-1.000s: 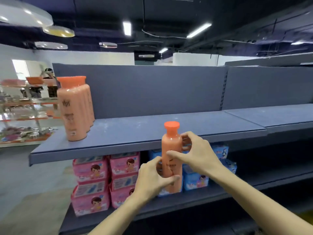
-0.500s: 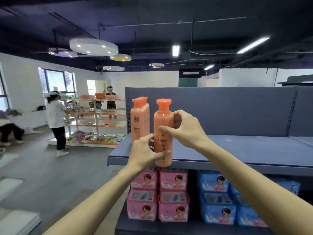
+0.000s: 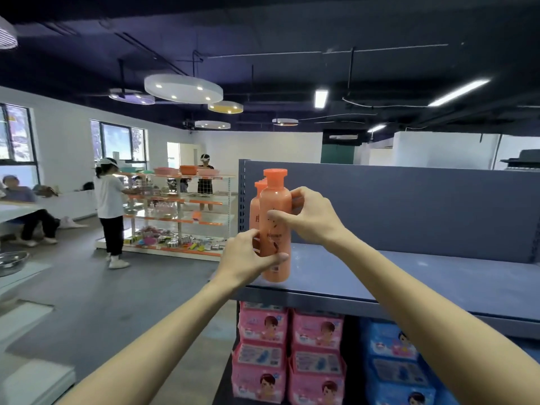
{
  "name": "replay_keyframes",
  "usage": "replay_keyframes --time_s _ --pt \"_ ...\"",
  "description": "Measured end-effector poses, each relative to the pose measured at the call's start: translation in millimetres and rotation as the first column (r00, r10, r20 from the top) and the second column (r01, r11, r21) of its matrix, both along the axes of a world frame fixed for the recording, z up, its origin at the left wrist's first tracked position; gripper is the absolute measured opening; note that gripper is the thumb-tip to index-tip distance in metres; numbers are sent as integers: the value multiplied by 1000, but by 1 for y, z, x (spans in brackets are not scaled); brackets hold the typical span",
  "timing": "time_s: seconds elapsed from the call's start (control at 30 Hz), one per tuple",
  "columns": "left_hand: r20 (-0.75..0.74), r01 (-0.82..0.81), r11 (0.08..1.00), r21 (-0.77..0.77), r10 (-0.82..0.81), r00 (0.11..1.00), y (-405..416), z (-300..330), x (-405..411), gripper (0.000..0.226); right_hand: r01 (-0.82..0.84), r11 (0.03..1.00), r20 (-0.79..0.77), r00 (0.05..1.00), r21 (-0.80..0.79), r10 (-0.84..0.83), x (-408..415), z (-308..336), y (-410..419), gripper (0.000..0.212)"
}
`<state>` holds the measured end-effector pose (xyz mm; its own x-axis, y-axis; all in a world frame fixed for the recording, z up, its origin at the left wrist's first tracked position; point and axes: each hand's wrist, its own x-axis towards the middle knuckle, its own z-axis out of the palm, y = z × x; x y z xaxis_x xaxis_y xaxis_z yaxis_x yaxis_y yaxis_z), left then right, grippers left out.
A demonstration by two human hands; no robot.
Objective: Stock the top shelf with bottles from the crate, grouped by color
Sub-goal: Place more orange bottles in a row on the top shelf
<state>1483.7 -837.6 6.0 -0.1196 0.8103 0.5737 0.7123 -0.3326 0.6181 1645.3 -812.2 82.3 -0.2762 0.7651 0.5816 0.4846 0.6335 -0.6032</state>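
An orange bottle (image 3: pixel 275 226) is being held upright at the left end of the top shelf (image 3: pixel 380 276), its base at the front edge, just beside the orange bottles already stocked (image 3: pixel 256 200). It is being gripped by 2 hands: the left hand (image 3: pixel 248 258) low, the right hand (image 3: pixel 309 217) around the shoulder. The smooth plastic is judged rigid, fairly light, slightly slippery; the body is best grasped mid-height.

Upright orange bottle (image 3: pixel 275 220) at top shelf (image 3: pixel 409 276) left end, beside matching orange bottles (image 3: pixel 255 206)
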Motion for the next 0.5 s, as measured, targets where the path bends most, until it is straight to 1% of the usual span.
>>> replay_keyframes --time_s 0.17,0.2,0.3,0.33,0.4,0.5 --pt "101 -16 997 70 9 995 21 -11 36 53 82 997 -15 996 -1 -82 25 10 24 48" --pt "79 -25 996 80 19 997 26 -15 42 53 97 995 -24 995 -2 -97 29 11 30 48" --pt "-96 -98 990 97 107 990 42 -21 57 54 125 992 -25 992 -3 -125 37 15 50 47" --pt "-120 -118 989 85 128 985 50 -19 62 54 130 992 -19 991 0 -130 38 16 57 48" --pt "-119 -152 987 44 156 980 65 -15 73 54 142 990 -9 990 7 -142 38 17 74 47" --pt "-68 -163 987 -3 162 984 91 -11 83 49 158 987 5 987 4 -158 37 17 102 47"
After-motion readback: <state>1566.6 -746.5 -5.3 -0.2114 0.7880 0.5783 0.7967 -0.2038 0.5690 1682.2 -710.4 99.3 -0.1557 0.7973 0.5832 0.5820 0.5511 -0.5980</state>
